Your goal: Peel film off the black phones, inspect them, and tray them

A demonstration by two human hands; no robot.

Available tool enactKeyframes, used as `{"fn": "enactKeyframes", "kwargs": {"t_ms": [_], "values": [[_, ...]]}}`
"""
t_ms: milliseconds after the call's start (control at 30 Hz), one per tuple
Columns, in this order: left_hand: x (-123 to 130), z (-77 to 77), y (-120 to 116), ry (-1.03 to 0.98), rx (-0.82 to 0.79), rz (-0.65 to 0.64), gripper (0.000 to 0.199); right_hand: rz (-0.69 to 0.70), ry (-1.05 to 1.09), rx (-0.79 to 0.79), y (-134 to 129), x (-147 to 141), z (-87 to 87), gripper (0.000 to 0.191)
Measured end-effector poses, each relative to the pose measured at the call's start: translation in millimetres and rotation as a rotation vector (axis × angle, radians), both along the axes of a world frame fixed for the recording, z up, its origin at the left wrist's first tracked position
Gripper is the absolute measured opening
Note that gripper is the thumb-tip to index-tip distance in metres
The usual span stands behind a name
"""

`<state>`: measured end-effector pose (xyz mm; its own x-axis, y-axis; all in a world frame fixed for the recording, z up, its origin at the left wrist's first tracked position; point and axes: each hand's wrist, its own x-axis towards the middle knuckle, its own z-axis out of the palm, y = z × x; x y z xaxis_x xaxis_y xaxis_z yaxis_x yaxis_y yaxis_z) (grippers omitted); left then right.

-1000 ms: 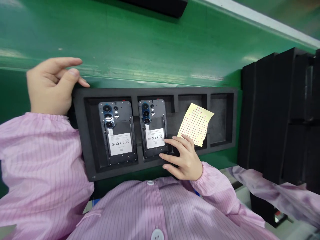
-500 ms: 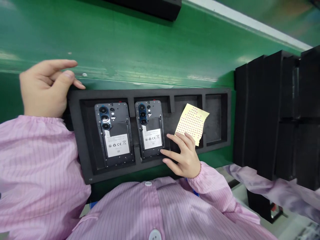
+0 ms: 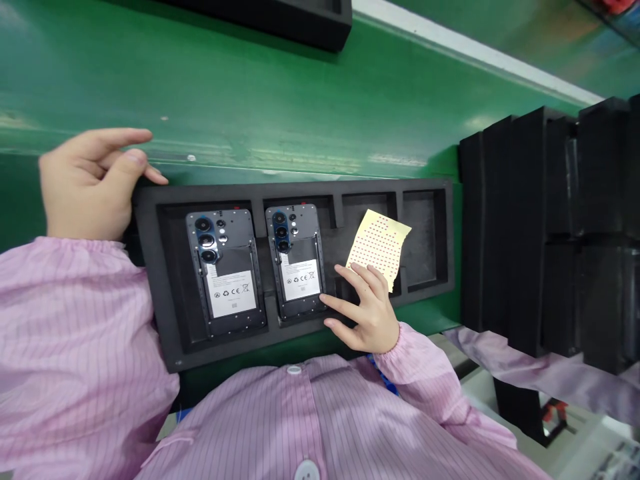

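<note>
Two phones without back covers lie in a black foam tray [image 3: 300, 187]: the left phone [image 3: 245, 233] and the second phone [image 3: 307, 233]. Each shows three large camera lenses and a white printed label. My right hand [image 3: 370, 313] is spread over the tray's front side. Its index fingertip meets the lower right edge of the second phone, and other fingers lie at the lower edge of a yellow sticker sheet [image 3: 383, 240] with rows of small red marks. At the tray's upper left corner, my left hand [image 3: 90, 187] is held with index finger stretched and thumb apart, holding nothing visible.
Black foam trays [image 3: 525, 227] stand stacked at the right. Another black tray [image 3: 320, 27] sits at the top of the green work surface [image 3: 225, 100]. At the lower right, a pink sleeve [image 3: 540, 367] shows beyond the stack.
The view has shifted slightly, so the tray and the stack appear a little further left. Both hands keep nearly the same pose, and the phones stay in their compartments.
</note>
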<state>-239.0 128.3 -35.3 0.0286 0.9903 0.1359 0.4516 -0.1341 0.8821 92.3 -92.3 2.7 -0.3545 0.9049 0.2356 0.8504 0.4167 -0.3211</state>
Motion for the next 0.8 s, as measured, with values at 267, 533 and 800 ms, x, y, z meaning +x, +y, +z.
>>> {"fn": "enactKeyframes", "kwargs": {"t_ms": [267,533,800], "values": [[2.9,2.4,-0.4,-0.037,-0.046,0.041,0.034,-0.036,-0.011,0.008,24.6,-1.6,7.3,0.032],[4.9,5.9,-0.1,-0.031,-0.115,0.05,0.034,-0.224,-0.2,-0.073,92.8,-30.7,9.9,0.054],[4.0,8.9,0.5,-0.011,-0.152,0.057,0.037,-0.354,-0.227,-0.041,90.3,-43.9,7.8,0.045]]}}
